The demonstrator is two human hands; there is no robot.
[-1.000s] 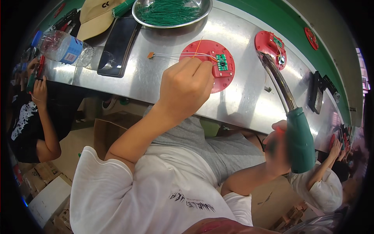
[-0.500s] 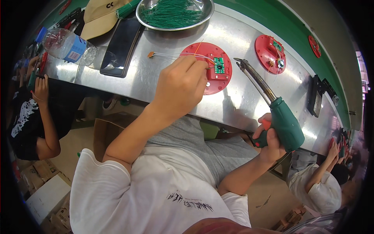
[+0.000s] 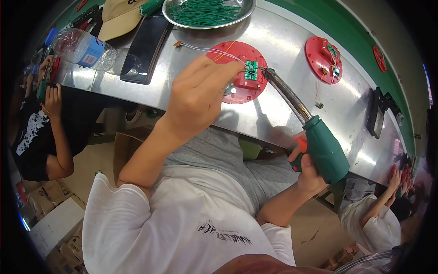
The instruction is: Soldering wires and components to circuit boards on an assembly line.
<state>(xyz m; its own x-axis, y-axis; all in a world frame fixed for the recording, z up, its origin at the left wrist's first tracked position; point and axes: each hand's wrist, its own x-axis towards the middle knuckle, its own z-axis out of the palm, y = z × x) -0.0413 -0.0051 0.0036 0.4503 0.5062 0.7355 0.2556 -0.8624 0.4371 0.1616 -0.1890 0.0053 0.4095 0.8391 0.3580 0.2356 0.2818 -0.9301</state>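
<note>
1. In the head view, the left hand (image 3: 194,93) is hovering at eight o'clock over the red disc (image 3: 246,92), its fingertips bunching beside the green circuit board (image 3: 252,71); whether they are closing on a wire, I cannot tell.
2. The right hand (image 3: 311,173) is wrapping snugly around the handle of the green soldering gun (image 3: 321,141), whose tip is pointing toward ten o'clock, near the board's three o'clock edge.
3. The disc is lying on the metal table (image 3: 283,45); a metal bowl (image 3: 207,27) is standing at its eleven o'clock, another red disc (image 3: 315,64) lying around three.
</note>
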